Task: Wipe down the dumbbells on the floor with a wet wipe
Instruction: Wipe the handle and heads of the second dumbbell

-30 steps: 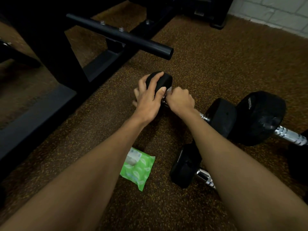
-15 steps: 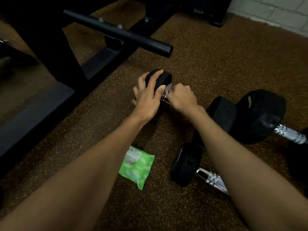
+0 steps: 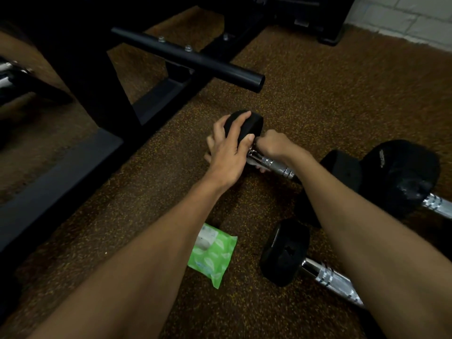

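A small black dumbbell [image 3: 274, 164] with a chrome handle lies on the speckled floor at the centre. My left hand [image 3: 230, 152] grips its far black head, fingers curled over the top. My right hand [image 3: 274, 144] is curled round the handle right beside that head; a bit of pale wet wipe [image 3: 252, 161] shows under it. A second dumbbell [image 3: 315, 267] lies nearer to me, partly under my right forearm. A larger dumbbell [image 3: 401, 174] sits at the right. A green wet wipe pack [image 3: 212, 255] lies on the floor below my left forearm.
A black bench frame with a protruding round bar [image 3: 190, 59] stands left of and behind the dumbbell. A flat black base rail [image 3: 61, 177] runs along the left. A white brick wall [image 3: 411, 18] closes the far right corner.
My right hand has slid along the handle toward the far head, leaving more chrome bare. My left hand keeps its grip on the head.
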{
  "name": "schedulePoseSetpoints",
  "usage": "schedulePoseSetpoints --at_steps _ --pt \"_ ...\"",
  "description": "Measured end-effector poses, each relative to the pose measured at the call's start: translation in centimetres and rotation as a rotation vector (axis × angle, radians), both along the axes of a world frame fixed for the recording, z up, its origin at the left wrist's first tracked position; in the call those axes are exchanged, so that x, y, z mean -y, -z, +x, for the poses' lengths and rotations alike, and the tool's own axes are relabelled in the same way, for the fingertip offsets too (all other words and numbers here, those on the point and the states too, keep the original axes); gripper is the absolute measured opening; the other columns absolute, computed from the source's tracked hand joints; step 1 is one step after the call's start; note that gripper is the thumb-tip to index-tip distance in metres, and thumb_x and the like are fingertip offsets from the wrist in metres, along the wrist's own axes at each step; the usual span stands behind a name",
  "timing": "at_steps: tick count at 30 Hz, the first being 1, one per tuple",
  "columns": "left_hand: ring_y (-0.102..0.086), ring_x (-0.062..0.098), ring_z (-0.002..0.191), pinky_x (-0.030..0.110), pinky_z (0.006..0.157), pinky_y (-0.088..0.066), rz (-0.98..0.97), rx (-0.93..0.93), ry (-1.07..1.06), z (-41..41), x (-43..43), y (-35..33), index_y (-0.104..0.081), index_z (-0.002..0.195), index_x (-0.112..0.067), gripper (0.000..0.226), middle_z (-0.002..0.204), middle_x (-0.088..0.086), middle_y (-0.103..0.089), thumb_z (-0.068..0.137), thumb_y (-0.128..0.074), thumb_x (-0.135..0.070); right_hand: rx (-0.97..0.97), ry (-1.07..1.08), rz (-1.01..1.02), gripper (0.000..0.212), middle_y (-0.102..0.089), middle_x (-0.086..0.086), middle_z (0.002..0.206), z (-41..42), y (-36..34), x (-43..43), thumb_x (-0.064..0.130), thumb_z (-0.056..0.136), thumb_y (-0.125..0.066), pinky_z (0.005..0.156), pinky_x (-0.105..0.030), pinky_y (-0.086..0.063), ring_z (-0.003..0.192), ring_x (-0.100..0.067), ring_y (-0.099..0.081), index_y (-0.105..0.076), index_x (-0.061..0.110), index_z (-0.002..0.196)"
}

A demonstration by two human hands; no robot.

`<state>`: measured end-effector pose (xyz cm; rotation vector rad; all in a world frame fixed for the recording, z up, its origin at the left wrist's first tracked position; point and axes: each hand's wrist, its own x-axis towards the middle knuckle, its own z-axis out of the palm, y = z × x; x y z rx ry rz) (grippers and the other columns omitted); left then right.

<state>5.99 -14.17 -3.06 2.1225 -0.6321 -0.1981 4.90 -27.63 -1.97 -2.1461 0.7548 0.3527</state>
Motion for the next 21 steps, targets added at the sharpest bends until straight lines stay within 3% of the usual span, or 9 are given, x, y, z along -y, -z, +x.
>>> schedulePoseSetpoints --at_steps 3,8,11,14,17,21 --pt "-0.024 0.025 0.127 0.052 0.102 -0.024 0.011 0.003 -0.008 0.0 0.0 -0.1 -0.029 0.14 -0.048 0.043 0.15 -0.005 -0.014 0.099 -0.038 -0.04 0.145 -0.188 -0.312 0.034 -0.063 -0.023 0.103 -1.1 1.3 -0.5 0.025 0.098 -0.034 0.076 -0.031 -0.042 0.096 -0.039 -0.061 -0.059 0.003 0.102" --pt "-0.022 0.025 0.129 0.053 0.103 -0.022 -0.007 -0.005 -0.005 -0.1 0.0 0.0 -0.029 0.14 -0.048 0.043 0.15 -0.004 -0.014 0.099 -0.039 -0.039 0.336 -0.322 -0.536 0.033 -0.064 -0.021 0.111 -3.8 2.8 -1.4 0.02 0.099 -0.041 0.084 -0.044 -0.05 0.098 -0.039 -0.062 -0.05 0.005 0.128" --pt "-0.02 0.024 0.131 0.053 0.104 -0.021 -0.012 -0.017 -0.007 -0.1 0.1 0.1 -0.029 0.139 -0.049 0.043 0.15 -0.005 -0.013 0.098 -0.04 -0.04 0.32 -0.376 -0.674 0.046 -0.054 -0.019 0.128 -4.6 3.4 -1.7 0.009 0.097 -0.044 0.095 -0.043 -0.045 0.112 -0.034 -0.056 -0.035 0.002 0.142" --pt "-0.02 0.023 0.131 0.053 0.104 -0.021 -0.017 -0.015 -0.007 0.0 0.1 0.1 -0.029 0.14 -0.048 0.044 0.15 -0.006 -0.013 0.098 -0.04 -0.041 0.315 -0.438 -0.766 0.05 -0.033 -0.021 0.148 -5.7 2.8 -2.4 0.004 0.099 -0.035 0.114 -0.038 -0.025 0.135 -0.034 -0.033 -0.022 -0.001 0.147" --pt "-0.02 0.022 0.131 0.052 0.104 -0.022 -0.019 -0.009 -0.008 -0.1 0.0 0.1 -0.03 0.139 -0.048 0.044 0.149 -0.006 -0.014 0.098 -0.04 -0.04 0.219 -0.543 -0.865 0.052 -0.019 -0.023 0.154 -6.6 2.1 -2.6 0.003 0.1 -0.028 0.116 -0.038 -0.018 0.142 -0.035 -0.02 -0.012 -0.001 0.149" --pt "-0.021 0.023 0.129 0.054 0.105 -0.023 -0.013 -0.01 -0.006 -0.1 0.0 0.1 -0.03 0.14 -0.048 0.044 0.149 -0.006 -0.014 0.098 -0.04 -0.04 0.274 -0.632 -0.921 0.05 -0.032 -0.027 0.148 -7.6 1.4 -2.6 0.005 0.095 -0.019 0.114 -0.04 -0.023 0.14 -0.039 -0.026 -0.031 -0.006 0.142"
